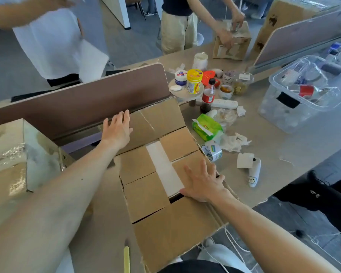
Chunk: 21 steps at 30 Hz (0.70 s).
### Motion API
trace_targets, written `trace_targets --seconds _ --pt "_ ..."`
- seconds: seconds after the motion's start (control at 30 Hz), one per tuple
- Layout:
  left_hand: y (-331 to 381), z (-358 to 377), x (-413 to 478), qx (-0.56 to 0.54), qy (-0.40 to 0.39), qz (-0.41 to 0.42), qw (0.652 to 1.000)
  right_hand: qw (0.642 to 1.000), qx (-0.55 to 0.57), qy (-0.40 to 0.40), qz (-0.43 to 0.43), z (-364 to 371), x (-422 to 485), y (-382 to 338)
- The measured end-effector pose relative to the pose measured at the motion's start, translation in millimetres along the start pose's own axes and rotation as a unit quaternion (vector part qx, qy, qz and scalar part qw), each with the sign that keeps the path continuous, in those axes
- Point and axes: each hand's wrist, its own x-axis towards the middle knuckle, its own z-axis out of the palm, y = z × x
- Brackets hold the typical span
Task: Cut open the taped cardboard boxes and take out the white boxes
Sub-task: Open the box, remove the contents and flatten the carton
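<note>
Under the left hand (117, 131), the far flap (161, 117) of an open cardboard box (146, 194) lies folded back towards a brown divider panel (77, 103). Its fingers (126, 117) are straight, spread and pressed flat on the flap, gripping nothing. The right hand (202, 184) rests palm down on the right inner flap (187, 164), with its fingers (203, 168) also straight and splayed and the thumb towards the box's middle. Just left of those fingers a white strip (163, 166) shows in the gap between the inner flaps; whether it is a white box inside or tape, I cannot tell. The box sits at the near edge of the bench (274, 146).

Just beyond the right fingertips stands a roll of tape (212, 150), with a green pack of wipes (207, 127) further on beside crumpled tissues (234, 141). Right of the fingers lies a white tool (254, 172). Well left of the left hand stands a second box (8, 154) wrapped in shiny tape. A clear plastic bin (283, 119) sits far to the right.
</note>
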Motion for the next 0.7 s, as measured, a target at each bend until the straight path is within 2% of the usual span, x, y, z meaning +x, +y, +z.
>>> trace_targets --seconds 0.1,0.2,0.3,0.43,0.5,0.6,0.7 --pt "5.1 31.2 -8.3 -0.001 -0.065 -0.017 0.998 1.000 -0.016 0.003 -0.002 0.9 4.1 -0.3" --pt "19.3 54.9 -28.1 -0.070 -0.127 -0.031 0.989 0.998 -0.060 0.012 -0.012 -2.1 8.8 -1.2" --pt "39.7 63.1 -51.8 -0.068 -0.132 -0.053 0.988 0.993 -0.097 0.052 -0.038 -4.6 16.0 -1.2" --pt "62.4 72.7 -77.1 -0.037 -0.160 -0.011 0.986 0.991 -0.100 0.058 -0.064 -12.0 33.0 -6.5" --pt "62.0 70.5 -99.4 -0.045 -0.158 -0.041 0.986 0.986 -0.088 0.048 -0.131 -20.4 46.7 -16.5" --pt "65.9 73.0 -105.4 -0.063 -0.156 -0.026 0.985 0.981 -0.076 0.069 -0.164 -23.5 59.2 -14.8" --pt "75.2 68.9 -107.3 -0.054 -0.152 -0.047 0.986 0.970 -0.080 0.080 -0.215 -30.2 70.9 -9.9"
